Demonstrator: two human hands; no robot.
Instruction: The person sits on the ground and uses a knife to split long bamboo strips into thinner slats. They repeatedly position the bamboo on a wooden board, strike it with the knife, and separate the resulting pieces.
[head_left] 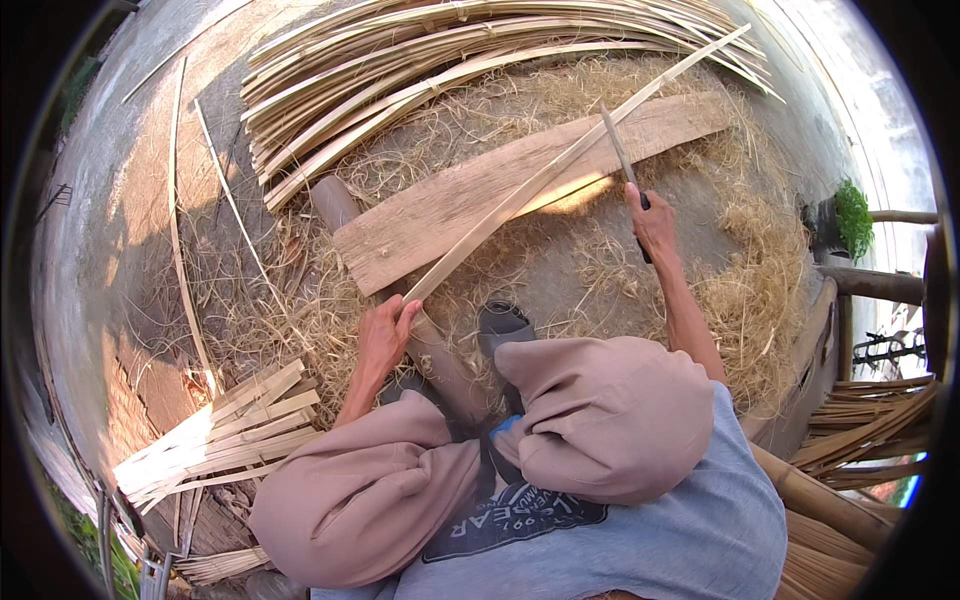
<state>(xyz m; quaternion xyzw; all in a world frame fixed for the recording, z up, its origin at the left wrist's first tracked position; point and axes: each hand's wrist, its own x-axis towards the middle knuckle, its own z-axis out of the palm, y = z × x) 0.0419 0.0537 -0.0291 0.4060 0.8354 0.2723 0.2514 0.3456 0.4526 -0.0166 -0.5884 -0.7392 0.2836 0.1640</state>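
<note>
My left hand point(383, 338) is closed on the near end of a long, flat bamboo strip point(545, 176). The strip slants away to the upper right, across a wide wooden plank point(450, 212). In my right hand point(653, 225) is a knife point(618, 145), its dark handle within my fingers and its blade pointing away from me. The blade's tip lies close to the strip, over the plank; whether it touches the strip I cannot tell. Under the plank's left end runs a round pole point(337, 203), which reaches back between my legs.
A large bundle of bamboo strips point(470, 65) lies beyond the plank. Cut strips point(225, 435) are stacked at the lower left, and loose ones point(176, 225) lie farther left. Curly shavings point(745, 300) cover much of the ground. A green plant point(853, 218) and bamboo poles point(875, 285) stand at the right.
</note>
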